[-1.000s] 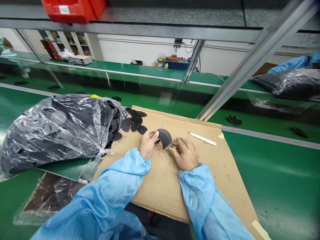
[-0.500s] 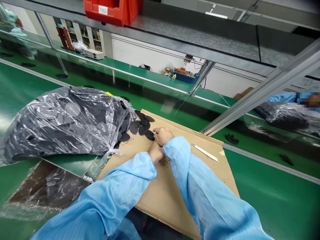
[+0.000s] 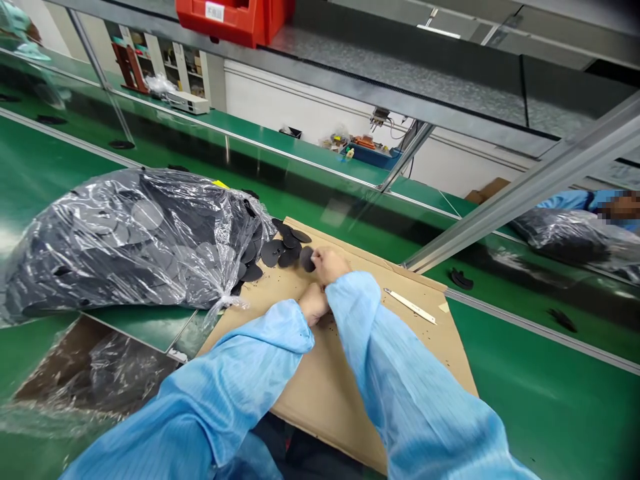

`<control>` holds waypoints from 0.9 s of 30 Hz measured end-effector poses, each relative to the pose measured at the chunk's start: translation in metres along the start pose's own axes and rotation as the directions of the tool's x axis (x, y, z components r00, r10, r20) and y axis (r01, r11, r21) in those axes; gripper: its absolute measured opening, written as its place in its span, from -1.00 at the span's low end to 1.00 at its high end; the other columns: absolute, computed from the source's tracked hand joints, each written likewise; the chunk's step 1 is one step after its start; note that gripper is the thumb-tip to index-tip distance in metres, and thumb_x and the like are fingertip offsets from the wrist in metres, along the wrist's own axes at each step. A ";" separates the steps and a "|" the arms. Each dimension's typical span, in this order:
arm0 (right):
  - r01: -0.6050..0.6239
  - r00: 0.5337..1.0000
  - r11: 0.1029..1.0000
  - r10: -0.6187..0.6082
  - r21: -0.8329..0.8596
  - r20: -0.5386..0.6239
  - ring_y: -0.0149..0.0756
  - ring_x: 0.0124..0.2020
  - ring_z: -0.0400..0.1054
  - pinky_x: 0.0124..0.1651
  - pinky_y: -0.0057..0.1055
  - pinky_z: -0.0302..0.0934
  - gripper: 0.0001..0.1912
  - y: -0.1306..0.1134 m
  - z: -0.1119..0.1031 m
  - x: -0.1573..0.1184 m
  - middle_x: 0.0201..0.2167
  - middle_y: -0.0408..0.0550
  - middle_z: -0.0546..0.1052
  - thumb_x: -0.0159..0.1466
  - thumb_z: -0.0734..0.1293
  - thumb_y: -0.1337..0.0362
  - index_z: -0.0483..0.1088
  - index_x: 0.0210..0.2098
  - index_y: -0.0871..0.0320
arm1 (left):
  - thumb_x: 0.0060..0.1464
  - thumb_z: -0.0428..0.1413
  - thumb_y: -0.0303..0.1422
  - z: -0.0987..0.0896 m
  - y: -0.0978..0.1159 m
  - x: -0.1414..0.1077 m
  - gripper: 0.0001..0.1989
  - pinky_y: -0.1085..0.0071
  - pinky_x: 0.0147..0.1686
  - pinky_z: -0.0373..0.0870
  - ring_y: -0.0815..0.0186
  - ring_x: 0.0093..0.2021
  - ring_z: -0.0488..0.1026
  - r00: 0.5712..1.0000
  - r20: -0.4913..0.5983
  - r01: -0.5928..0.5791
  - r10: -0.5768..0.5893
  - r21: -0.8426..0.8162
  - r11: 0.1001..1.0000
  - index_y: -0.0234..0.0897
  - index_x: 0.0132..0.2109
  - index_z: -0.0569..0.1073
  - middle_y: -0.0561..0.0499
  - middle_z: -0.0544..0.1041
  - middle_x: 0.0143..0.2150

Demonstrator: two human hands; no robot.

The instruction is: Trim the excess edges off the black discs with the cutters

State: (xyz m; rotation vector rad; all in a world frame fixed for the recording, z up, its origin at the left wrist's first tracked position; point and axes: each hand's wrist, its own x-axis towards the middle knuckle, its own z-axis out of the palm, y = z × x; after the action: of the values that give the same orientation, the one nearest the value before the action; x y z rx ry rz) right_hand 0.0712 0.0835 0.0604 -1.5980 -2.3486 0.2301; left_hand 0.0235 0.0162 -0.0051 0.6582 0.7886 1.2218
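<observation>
Disc [image 3: 307, 259] pinched at its right rim by right hand [image 3: 331, 267], just beside pile [image 3: 271, 254].
Face toward camera, slightly longer axis roughly up-down in view. Left hand [image 3: 314, 305] curled near right sleeve [image 3: 353, 300], partly hidden; can't tell what its fingers hold. Pile crowds disc's left; cardboard [image 3: 330, 400] far edge just beyond. Room right of right sleeve, up to white tool [image 3: 410, 307].

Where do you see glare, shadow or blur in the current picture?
Head view: white glare streaks across the clear bag and a pale sheen on the green table at far left; soft shadow on the cardboard between the blue sleeves; blocky pixelation near the right edge; the slim white tool looks fairly sharp.
</observation>
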 end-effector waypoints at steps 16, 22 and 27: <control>-0.288 0.918 -0.110 0.251 0.951 0.307 -0.48 -0.71 0.07 -0.66 -0.50 -0.10 -0.72 0.072 -0.002 -0.131 -0.69 -0.23 0.24 -0.11 0.42 0.17 0.27 -0.51 0.15 | -0.15 0.33 -0.25 0.006 0.012 -0.016 -0.55 0.34 -0.34 0.44 0.27 -0.33 0.49 0.998 0.022 0.053 -0.055 0.055 0.997 -0.32 -0.09 0.47 -0.10 0.55 -0.20; -0.374 0.882 -0.159 0.244 0.914 0.403 -0.50 -0.73 0.10 -0.72 -0.53 -0.07 -0.72 0.078 -0.010 -0.133 -0.69 -0.23 0.24 -0.10 0.41 0.20 0.20 -0.58 0.15 | -0.25 0.38 -0.33 0.009 0.007 -0.021 -0.56 0.29 -0.09 0.40 0.23 -0.17 0.47 0.991 0.120 -0.078 0.053 0.212 0.974 -0.41 -0.16 0.53 -0.11 0.56 -0.18; -0.186 0.897 0.058 0.417 0.981 0.145 -0.46 -0.64 0.22 -0.62 -0.51 0.15 -0.58 0.071 -0.003 -0.134 -0.59 -0.21 0.35 0.00 0.41 -0.05 0.30 -0.40 0.15 | -0.27 0.38 -0.33 0.011 0.008 -0.022 -0.52 0.34 -0.33 0.44 0.26 -0.30 0.48 1.000 0.001 -0.030 0.030 0.189 0.982 -0.36 -0.14 0.50 -0.07 0.56 -0.24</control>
State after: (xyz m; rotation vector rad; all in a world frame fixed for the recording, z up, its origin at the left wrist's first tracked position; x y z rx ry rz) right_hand 0.1808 -0.0140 0.0225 -1.1560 -0.9765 1.3696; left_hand 0.0249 -0.0035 0.0108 0.8264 0.9064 1.1839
